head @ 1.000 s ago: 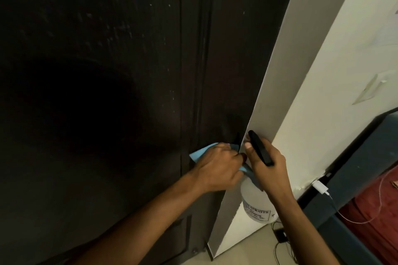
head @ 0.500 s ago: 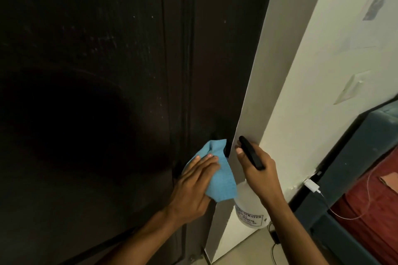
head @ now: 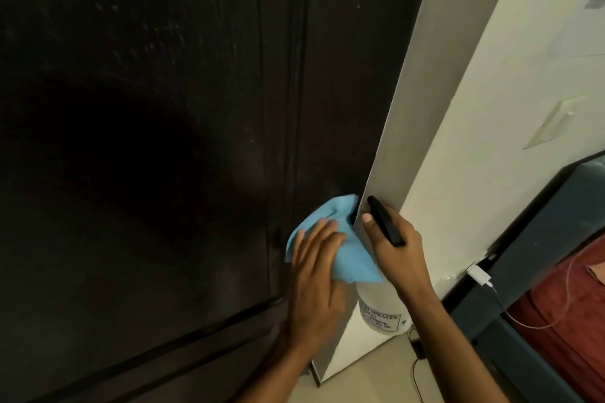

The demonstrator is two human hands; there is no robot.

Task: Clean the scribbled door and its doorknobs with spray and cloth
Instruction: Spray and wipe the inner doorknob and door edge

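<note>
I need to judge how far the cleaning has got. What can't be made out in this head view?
- Doorknob: hidden behind the blue cloth and left hand.
- Scribbles: the door is too dark, partly in shadow; only faint pale marks show.
- Spray bottle: nozzle and top covered by the right hand; its label is too small to read fully.
- Door bottom: cut off by the frame edge.

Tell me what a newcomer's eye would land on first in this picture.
The bright blue cloth stands out, pressed by the left hand against the right edge of the big dark door, low in the frame. Right beside it, the right hand grips the black handle of a white spray bottle in front of the pale wall. At far right, a white charger trails its cable over something red.
</note>
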